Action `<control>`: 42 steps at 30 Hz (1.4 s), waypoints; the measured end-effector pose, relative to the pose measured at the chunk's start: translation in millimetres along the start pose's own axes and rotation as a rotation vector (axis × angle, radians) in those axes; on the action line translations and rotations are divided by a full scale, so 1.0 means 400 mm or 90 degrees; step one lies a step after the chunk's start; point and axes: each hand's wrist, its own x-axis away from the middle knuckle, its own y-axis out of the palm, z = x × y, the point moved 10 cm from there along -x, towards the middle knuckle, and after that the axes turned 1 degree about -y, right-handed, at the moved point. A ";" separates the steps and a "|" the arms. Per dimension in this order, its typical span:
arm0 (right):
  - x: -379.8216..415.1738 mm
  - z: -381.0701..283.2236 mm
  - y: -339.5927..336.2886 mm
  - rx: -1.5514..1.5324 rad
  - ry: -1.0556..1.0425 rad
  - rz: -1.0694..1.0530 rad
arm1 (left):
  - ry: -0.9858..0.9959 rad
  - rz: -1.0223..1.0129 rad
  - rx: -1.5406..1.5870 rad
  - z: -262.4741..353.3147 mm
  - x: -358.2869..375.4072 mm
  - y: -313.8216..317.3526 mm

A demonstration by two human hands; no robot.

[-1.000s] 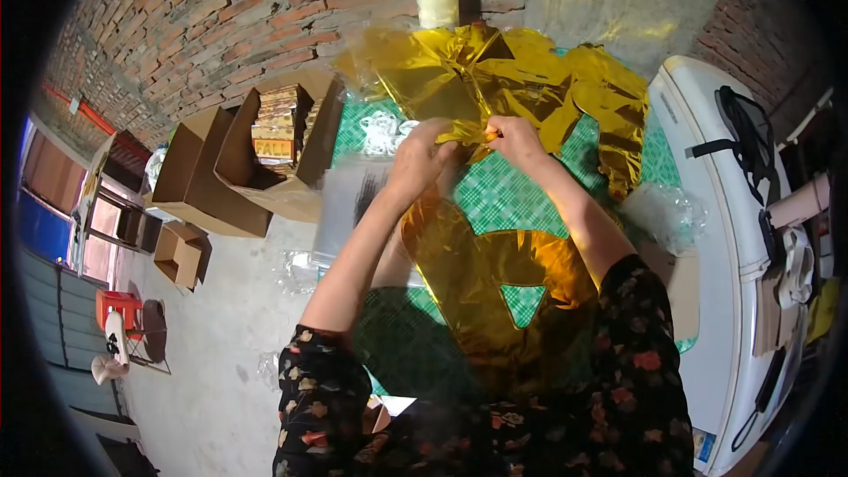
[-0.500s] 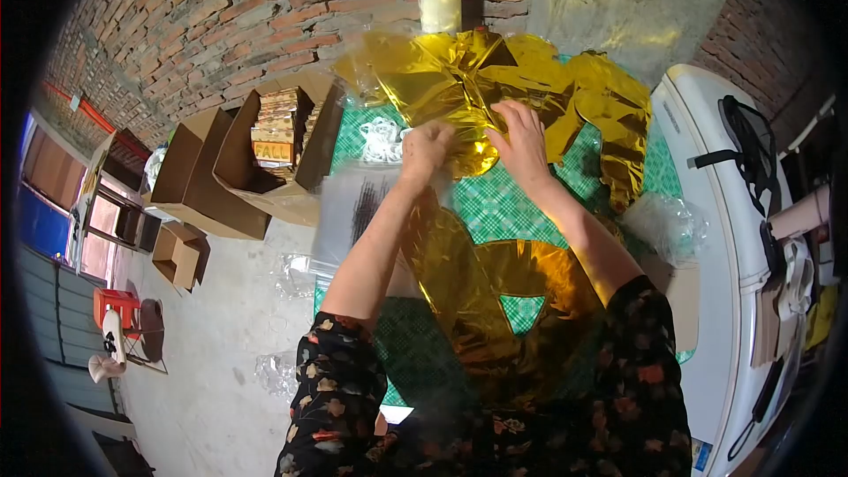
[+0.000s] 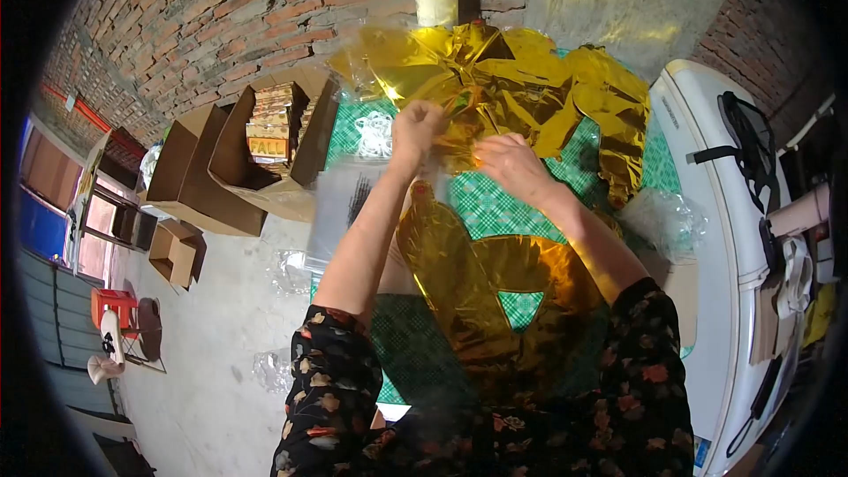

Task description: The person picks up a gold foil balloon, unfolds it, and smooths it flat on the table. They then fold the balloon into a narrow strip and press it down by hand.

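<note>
Shiny gold foil balloons (image 3: 530,71), flat and crumpled, lie at the far side of a table with a green checked cloth (image 3: 495,199). My left hand (image 3: 417,131) is closed in a pinch at their left edge, just right of a bundle of white ribbon (image 3: 374,134); what is between its fingertips is hidden. Curled fingers of my right hand (image 3: 514,166) grip the near edge of the gold foil. Closer to my body is another flat gold balloon (image 3: 468,300) with a triangular hole.
Clear plastic bags (image 3: 340,199) lie under my left forearm, and a crumpled clear bag (image 3: 664,223) is at the right. Open cardboard boxes (image 3: 190,178) stand to the left, one holding printed packs (image 3: 270,143). A white appliance (image 3: 707,300) borders the table's right side.
My right hand has moved down and left, its fingers curling inward. My left hand has shifted slightly up and left. The view has tilted a little.
</note>
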 end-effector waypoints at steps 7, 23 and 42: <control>-0.001 0.017 0.029 -0.041 0.011 0.036 | 0.009 -0.019 0.048 -0.007 -0.011 0.003; -0.028 0.105 0.060 -0.223 0.247 0.039 | -0.019 -0.017 -0.026 -0.070 -0.023 -0.010; -0.060 0.135 0.094 -0.124 0.289 0.037 | 0.067 0.000 -0.065 -0.136 -0.035 -0.020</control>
